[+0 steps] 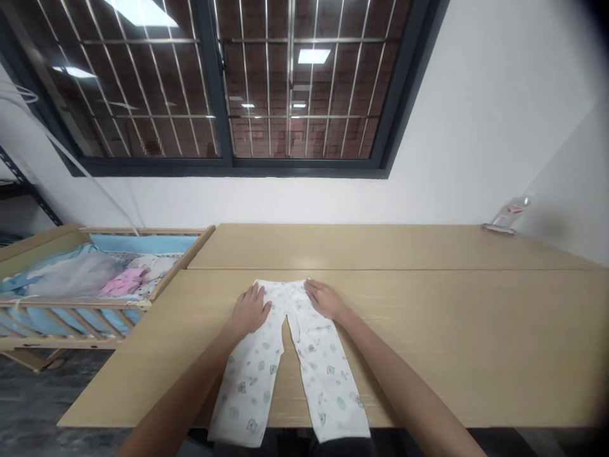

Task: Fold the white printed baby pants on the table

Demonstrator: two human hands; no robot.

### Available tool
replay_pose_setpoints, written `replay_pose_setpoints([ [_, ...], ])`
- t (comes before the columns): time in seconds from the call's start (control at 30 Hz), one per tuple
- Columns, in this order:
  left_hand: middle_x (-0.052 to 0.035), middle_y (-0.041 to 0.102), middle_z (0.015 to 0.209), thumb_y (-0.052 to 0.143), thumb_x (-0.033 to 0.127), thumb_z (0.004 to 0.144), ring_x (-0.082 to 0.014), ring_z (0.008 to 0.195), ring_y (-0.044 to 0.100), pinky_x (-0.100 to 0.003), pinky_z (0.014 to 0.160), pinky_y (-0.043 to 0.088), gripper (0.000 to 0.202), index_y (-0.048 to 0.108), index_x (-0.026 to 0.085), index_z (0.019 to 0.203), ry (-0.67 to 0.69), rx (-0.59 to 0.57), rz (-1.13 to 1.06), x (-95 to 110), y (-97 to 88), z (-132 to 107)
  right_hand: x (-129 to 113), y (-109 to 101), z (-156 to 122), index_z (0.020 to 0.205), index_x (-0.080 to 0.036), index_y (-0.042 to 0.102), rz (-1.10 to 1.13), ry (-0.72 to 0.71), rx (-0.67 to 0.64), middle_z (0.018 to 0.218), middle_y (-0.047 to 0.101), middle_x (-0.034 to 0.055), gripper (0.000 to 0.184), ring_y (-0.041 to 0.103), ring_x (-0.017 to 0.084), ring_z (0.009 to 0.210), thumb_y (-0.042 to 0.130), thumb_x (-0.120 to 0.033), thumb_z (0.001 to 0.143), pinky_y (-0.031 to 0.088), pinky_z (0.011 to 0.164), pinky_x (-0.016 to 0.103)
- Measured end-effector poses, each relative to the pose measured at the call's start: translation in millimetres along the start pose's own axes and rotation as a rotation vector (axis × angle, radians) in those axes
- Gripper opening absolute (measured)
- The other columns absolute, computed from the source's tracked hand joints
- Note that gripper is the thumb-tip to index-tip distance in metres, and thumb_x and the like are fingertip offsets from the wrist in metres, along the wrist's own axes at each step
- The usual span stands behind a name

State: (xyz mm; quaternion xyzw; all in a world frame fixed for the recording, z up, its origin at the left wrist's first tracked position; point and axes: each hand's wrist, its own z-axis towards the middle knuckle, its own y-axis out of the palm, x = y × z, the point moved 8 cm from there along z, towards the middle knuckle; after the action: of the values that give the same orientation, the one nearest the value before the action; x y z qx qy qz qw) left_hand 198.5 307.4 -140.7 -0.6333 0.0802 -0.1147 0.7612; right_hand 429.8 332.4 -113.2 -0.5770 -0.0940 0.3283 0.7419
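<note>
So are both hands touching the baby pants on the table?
Touching. The head view shows the left hand and right hand lying flat on the baby pants near the waistband.

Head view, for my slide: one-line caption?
Both hands flat on white printed baby trousers spread on light wooden table.

A wooden crib (71,304) holding pink and white clothes (130,279) stands left of the worktop (451,330), a clear plastic bottle (509,212) lies at its far right corner below a barred window (228,82).
</note>
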Motion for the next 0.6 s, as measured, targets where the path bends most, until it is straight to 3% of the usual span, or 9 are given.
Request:
replay_pose_setpoints([
  [0.2, -0.0226, 0.039, 0.159, 0.033, 0.045, 0.102, -0.0341, 0.147, 0.038, -0.049, 0.115, 0.036, 0.059, 0.040, 0.012, 0.150, -0.039, -0.011, -0.015, -1, 0.6, 32, 33, 6, 21, 0.139, -0.014, 0.061, 0.023, 0.013, -0.009, 0.148, 0.056, 0.0133, 0.044, 0.049, 0.025, 0.142, 0.037, -0.024, 0.103, 0.039, 0.121, 0.043],
  [0.37, -0.0245, 0.039, 0.159, 0.032, 0.045, 0.102, -0.0353, 0.147, 0.037, -0.051, 0.114, 0.037, 0.058, 0.041, 0.009, 0.148, -0.052, -0.029, -0.042, 2, -5.8, 44, 47, 7, 33, 0.139, -0.014, 0.061, 0.033, 0.046, -0.034, 0.150, 0.055, 0.0138, 0.044, 0.047, 0.025, 0.143, 0.038, -0.022, 0.102, 0.038, 0.121, 0.043],
  [0.5, -0.0228, 0.042, 0.156, 0.036, 0.043, 0.102, -0.0343, 0.145, 0.041, -0.049, 0.113, 0.038, 0.054, 0.043, 0.012, 0.146, -0.056, -0.035, -0.089, 3, -22.0, 45, 52, 6, 38, 0.132, -0.016, 0.065, 0.160, 0.111, -0.035, 0.148, 0.057, 0.0132, 0.038, 0.049, 0.025, 0.142, 0.044, -0.020, 0.100, 0.036, 0.121, 0.042],
  [0.6, -0.0231, 0.043, 0.155, 0.036, 0.037, 0.102, -0.0365, 0.143, 0.042, -0.048, 0.114, 0.037, 0.050, 0.043, 0.011, 0.145, -0.056, -0.006, -0.131, 15, -47.4, 35, 61, 3, 43, 0.127, -0.019, 0.067, 0.265, 0.181, -0.020, 0.141, 0.063, 0.0105, 0.035, 0.057, 0.023, 0.133, 0.052, -0.016, 0.095, 0.041, 0.116, 0.037],
])
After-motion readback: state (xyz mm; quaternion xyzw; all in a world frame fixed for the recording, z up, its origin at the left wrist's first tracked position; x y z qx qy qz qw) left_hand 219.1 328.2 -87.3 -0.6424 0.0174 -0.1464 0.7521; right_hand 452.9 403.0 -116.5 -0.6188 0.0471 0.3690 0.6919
